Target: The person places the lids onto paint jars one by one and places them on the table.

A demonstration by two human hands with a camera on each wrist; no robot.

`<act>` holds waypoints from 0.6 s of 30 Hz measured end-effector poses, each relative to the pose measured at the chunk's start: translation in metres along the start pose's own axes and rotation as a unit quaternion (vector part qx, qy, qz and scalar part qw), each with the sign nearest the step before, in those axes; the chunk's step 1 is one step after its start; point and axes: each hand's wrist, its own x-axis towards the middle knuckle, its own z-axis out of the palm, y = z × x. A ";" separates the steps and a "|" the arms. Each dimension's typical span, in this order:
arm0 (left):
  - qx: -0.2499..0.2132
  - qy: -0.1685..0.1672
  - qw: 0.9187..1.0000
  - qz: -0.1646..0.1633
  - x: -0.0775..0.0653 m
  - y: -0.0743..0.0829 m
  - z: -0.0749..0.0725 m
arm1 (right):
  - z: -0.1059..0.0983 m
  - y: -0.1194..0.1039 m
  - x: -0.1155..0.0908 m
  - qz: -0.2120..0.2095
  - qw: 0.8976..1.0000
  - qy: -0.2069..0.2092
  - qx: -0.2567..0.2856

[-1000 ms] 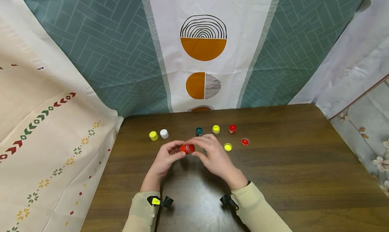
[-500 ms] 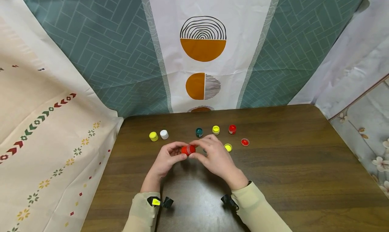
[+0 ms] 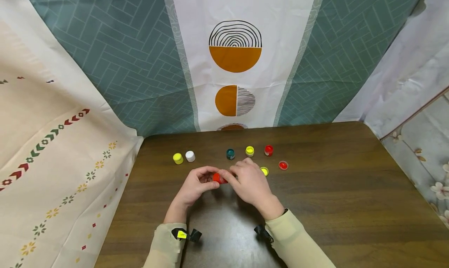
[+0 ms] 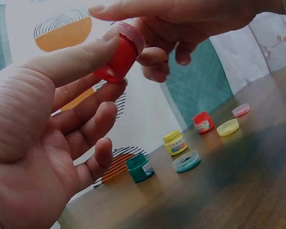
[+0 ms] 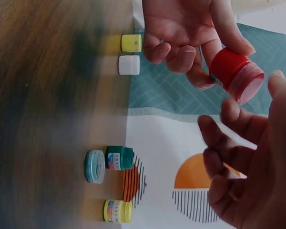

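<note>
A small red paint jar (image 3: 217, 178), lying on its side in the air with its pinkish lid (image 5: 248, 83) on, is pinched between the thumb and fingers of my left hand (image 3: 192, 185). Its lid end points toward my right hand (image 3: 250, 182). In the right wrist view, a gap shows between the lid and the right hand's thumb and loosely bent fingers. From the head, the right thumb overlaps the lid end. Beyond the hands stand a green jar (image 3: 230, 154), a yellow jar (image 3: 250, 151) and another red jar (image 3: 268, 150), all without lids.
A red lid (image 3: 283, 165) and a yellow lid (image 3: 264, 171) lie on the wooden table (image 3: 333, 190). The green lid (image 4: 186, 162) is hidden by my right hand from the head. A capped yellow jar (image 3: 177, 158) and a white jar (image 3: 190, 156) stand at the back left.
The right hand's fingers, earlier around the jar's lid, have come off it, and the thumb has shifted across the lid end. The left hand keeps its hold with the jar slightly more right.
</note>
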 end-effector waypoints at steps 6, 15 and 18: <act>0.005 0.020 1.000 -0.018 -0.001 0.000 0.000 | -0.005 0.009 -0.004 0.032 0.994 -0.004 0.100; -0.024 0.019 0.999 -0.013 0.000 -0.001 -0.003 | -0.010 0.023 -0.004 -0.123 0.981 -0.006 0.147; -0.030 0.012 0.999 -0.010 0.000 -0.001 -0.003 | -0.008 0.022 -0.003 -0.142 0.978 0.000 0.151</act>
